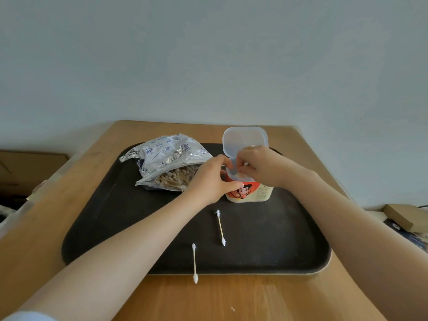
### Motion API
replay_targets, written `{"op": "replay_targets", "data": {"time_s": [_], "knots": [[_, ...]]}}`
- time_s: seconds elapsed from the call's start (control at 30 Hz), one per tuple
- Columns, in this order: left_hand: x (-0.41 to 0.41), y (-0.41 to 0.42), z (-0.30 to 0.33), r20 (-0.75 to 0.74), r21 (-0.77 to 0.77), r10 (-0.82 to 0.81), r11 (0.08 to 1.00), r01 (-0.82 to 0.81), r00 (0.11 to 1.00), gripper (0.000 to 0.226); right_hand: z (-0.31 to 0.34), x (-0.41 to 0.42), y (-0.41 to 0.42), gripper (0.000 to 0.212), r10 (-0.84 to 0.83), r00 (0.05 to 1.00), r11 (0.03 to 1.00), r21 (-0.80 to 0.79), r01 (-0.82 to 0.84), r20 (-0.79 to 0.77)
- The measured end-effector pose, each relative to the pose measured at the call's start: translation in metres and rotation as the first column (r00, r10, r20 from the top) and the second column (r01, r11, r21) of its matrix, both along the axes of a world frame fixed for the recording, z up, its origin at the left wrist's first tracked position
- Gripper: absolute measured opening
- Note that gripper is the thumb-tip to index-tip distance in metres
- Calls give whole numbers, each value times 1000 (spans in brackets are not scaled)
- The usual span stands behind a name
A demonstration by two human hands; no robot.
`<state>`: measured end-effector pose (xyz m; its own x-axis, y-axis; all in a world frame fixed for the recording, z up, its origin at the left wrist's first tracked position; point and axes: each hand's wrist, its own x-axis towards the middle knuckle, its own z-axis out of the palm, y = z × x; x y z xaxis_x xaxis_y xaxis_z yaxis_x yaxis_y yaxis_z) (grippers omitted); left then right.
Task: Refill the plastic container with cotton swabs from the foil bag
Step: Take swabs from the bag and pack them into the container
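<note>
Nearest, one swab [194, 263] straddles the tray [97, 228] edge, long axis fore-aft. Left hand [212, 179] wraps the upright container [249, 191]; right hand [260, 166] pinches swabs at its open mouth. Bag [165, 156] lies just left, nearer the left hand.

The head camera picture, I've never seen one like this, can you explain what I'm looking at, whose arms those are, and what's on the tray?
This single picture comes from a camera worn on a person's head, looking down, so the bare arms are the wearer's own. On a wooden table sits a black plastic tray. On it lies an open silver foil bag full of cotton swabs. The left hand steadies a clear plastic container with a cartoon label, its lid flipped up. The right hand reaches into its mouth, apparently pushing swabs in. One loose cotton swab lies on the tray; another loose swab lies across the tray's near edge.
</note>
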<state>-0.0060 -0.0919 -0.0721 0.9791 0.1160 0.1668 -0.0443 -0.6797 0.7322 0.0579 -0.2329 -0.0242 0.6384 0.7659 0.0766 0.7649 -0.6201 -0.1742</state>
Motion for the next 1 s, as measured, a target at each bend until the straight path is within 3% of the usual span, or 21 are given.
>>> {"op": "replay_targets", "data": {"time_s": [0.1, 0.17, 0.43, 0.5, 0.57, 0.67, 0.7, 0.77, 0.87, 1.0], "knots": [[1, 1, 1, 15, -23, -4, 1000, 5, 1000, 37, -7, -4, 0, 24, 66, 997, 996, -61, -68, -35], [3, 2, 0, 23, -15, -9, 1000, 9, 1000, 37, -11, -3, -2, 29, 89, 995, 984, -159, -83, 33], [3, 7, -3, 45, -39, -85, 995, 87, 995, 45, -22, -1, -8, 51, 36, 974, 949, -312, 36, 222], [-4, 16, 1, 123, 27, -36, 999, 33, 992, 39, -24, 0, -10, 46, 17, 967, 959, -279, 56, 253], [-15, 30, 6, 248, 152, -27, 988, -11, 968, 26, -30, -4, -12, 39, -15, 950, 993, -107, 51, 312], [-29, 57, 6, 427, 412, -127, 909, -68, 895, 10, -34, -19, -9, 24, 152, 855, 977, 56, -207, 496], [-34, 65, 4, 434, 474, -153, 877, -80, 888, 10, -36, -24, -6, 25, 274, 823, 948, 4, -318, 497], [-44, 75, 1, 368, 569, -192, 821, -57, 910, 11, -41, -36, 5, 35, 454, 818, 891, -172, -420, 354], [-52, 83, -4, 277, 724, -154, 683, -101, 949, 12, -52, -48, 21, 52, 417, 900, 863, -367, -348, 127], [-51, 95, -1, 129, 761, 76, 631, -148, 989, 23, -47, -51, 36, 33, 338, 937, 910, -284, -302, 88]]}}
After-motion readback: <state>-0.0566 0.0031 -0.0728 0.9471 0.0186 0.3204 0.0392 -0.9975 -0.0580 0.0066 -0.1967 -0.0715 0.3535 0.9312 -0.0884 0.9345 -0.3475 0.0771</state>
